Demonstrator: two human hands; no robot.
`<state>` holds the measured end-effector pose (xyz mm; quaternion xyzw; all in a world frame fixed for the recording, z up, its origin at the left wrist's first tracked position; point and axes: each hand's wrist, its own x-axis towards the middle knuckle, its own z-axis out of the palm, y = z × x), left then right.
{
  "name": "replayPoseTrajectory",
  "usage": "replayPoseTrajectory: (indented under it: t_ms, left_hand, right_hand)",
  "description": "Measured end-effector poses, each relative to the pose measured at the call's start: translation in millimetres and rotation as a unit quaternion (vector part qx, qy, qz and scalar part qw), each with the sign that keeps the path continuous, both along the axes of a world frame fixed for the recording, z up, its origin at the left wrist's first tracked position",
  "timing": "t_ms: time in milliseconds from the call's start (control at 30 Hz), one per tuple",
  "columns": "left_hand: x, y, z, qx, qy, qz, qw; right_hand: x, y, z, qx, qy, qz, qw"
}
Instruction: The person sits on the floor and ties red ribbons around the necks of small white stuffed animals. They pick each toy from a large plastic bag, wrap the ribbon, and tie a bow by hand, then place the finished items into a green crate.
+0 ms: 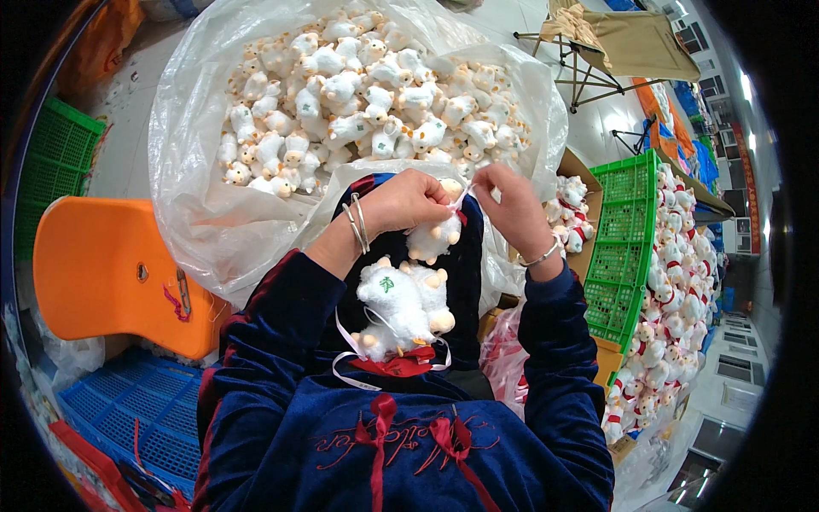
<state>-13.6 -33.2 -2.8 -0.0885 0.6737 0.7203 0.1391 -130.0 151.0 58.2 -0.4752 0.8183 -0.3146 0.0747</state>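
Observation:
Above my lap hangs a small white plush toy (429, 242) with peach-coloured feet. My left hand (404, 201) is closed in a pinch at its neck, on a thin pale ribbon (461, 202). Just to the right, my right hand (512, 205) pinches the ribbon's other side, fingertips pressed together. A little red shows at the neck; the fingers hide part of it. On my lap lie more white plush toys, one with a green mark (386, 290) on its fur. Below them sits a piece of red cloth (399, 363) with white ribbon ends.
Ahead, a large clear plastic bag (194, 205) holds a heap of white plush toys (341, 94). At the right stands a green crate (621, 243) by toys with red neckwear (670, 316). An orange chair (102, 273) with scissors on it and a blue crate (132, 418) are left.

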Motion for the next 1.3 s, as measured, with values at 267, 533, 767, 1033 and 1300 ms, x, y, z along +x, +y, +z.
replayPoseTrajectory:
  t_ms: [267,533,767,1033,1300]
  left_hand:
    - [1.9,0.0,3.3,0.000,0.003,0.008,1.000]
    - [1.4,-2.1,-1.0,0.011,0.002,0.002,1.000]
    - [3.5,-0.5,4.2,-0.004,0.002,0.005,1.000]
    - [4.1,-1.5,7.1,-0.016,0.007,-0.003,1.000]
    - [2.7,-8.3,7.7,0.007,0.000,-0.043,0.999]
  right_hand:
    - [30.5,22.0,-4.6,0.025,-0.145,-0.017,0.989]
    - [27.0,13.6,-30.0,-0.031,-0.343,-0.033,0.938]
    - [11.1,8.9,-14.9,0.058,-0.327,-0.008,0.943]
    - [-4.6,1.7,-11.1,0.139,-0.326,0.034,0.934]
    - [-13.8,-9.4,-0.7,0.185,-0.337,0.082,0.920]
